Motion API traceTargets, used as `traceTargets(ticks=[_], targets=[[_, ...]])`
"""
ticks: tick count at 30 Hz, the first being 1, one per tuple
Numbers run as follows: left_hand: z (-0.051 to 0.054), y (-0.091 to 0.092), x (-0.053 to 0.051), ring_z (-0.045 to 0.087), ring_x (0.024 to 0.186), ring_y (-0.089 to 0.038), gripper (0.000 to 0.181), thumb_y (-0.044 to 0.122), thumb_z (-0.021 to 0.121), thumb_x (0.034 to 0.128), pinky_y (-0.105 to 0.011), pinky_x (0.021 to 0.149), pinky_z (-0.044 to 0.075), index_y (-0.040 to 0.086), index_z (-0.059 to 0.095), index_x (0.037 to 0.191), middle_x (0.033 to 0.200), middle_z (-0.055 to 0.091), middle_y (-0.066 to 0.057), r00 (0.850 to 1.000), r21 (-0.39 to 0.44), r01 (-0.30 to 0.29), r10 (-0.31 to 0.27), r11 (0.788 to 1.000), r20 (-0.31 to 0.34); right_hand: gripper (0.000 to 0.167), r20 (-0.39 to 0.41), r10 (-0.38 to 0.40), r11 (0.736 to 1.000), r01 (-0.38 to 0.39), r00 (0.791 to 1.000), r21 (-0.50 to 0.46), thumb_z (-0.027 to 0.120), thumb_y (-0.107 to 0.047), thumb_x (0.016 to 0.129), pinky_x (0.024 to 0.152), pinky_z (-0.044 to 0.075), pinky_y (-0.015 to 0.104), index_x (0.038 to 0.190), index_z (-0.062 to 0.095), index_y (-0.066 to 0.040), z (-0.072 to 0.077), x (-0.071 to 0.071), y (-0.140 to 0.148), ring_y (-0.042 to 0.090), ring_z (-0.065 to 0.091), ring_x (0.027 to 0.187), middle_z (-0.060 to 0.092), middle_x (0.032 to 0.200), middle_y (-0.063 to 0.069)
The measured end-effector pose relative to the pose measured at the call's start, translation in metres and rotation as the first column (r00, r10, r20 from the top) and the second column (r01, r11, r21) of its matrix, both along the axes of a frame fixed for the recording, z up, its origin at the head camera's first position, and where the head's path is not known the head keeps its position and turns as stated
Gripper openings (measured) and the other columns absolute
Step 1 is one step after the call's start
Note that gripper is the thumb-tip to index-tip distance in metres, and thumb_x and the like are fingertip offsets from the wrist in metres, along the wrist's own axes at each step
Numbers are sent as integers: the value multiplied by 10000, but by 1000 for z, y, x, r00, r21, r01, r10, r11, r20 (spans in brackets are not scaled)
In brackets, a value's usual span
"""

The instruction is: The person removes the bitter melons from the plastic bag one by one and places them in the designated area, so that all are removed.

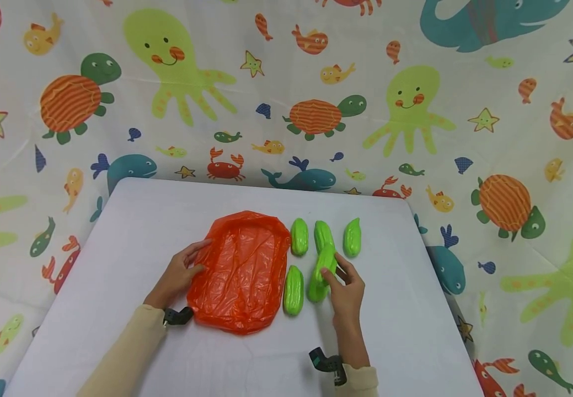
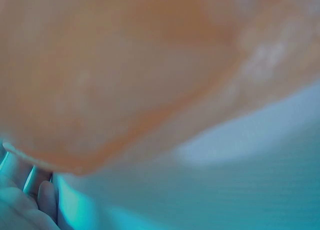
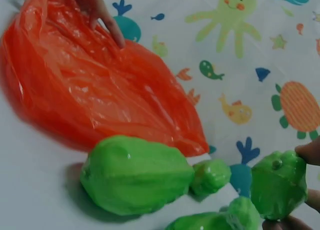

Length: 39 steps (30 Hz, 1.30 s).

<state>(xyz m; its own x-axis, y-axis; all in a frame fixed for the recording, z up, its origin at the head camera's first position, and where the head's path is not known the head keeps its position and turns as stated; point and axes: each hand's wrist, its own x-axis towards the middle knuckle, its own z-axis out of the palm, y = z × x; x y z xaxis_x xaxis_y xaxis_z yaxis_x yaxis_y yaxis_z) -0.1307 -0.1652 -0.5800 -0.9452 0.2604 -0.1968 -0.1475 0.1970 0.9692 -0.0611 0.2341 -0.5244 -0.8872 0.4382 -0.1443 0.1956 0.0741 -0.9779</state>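
My right hand [image 1: 349,292] pinches a glossy green ridged vegetable [image 3: 278,185] between thumb and fingers, above another green vegetable [image 1: 317,291] of the same kind. At the left rim of a red plastic bag [image 1: 241,275], my left hand [image 1: 178,275] holds the edge with thumb and fingers. The bag lies spread with its mouth wide and facing up. Its side fills most of the left wrist view, blurred, and covers part of that hand's fingers [image 2: 47,197]. Beside the bag's right edge lie more green vegetables, one near [image 1: 293,290] and one farther back [image 1: 299,237].
Two more green vegetables lie at the back, one in the middle [image 1: 323,234] and one on the right [image 1: 352,237]. All rest on a white table [image 1: 405,331]. Behind the table hangs a cloth [image 1: 276,71] printed with sea animals. Each wrist wears a small dark camera [image 1: 328,364].
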Motion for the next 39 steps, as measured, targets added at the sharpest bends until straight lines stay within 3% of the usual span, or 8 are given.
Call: traceTargets(ticks=[20,31,39], targets=[[2,0,0,396,1525,-382,650,39,567,1041,-207,1010,530,256,421,1637,1734,343,-91,1000,-18,-2,2,1000,-8,538,62,-36,997,32,997,71,801,-183,950,835,527,99,1465,645,-189,-15,-9,37,293,556,1393,573,1553,55],[0,1,1,387,1528,-395,647,37,574,1039,-240,1024,541,249,430,1633,1731,346,-95,1000,4,-6,6,1000,5,546,110,-62,996,54,992,76,808,-212,939,901,538,195,1461,648,-211,-21,-14,49,289,560,1402,571,1557,54],[2,0,1,374,1542,-400,647,34,570,1040,-287,1062,532,243,426,1636,1739,331,-90,1000,-10,-6,6,1000,-5,548,102,-73,995,65,992,82,804,-189,943,807,520,97,1467,643,-175,-21,-17,60,300,562,1397,565,1559,81]])
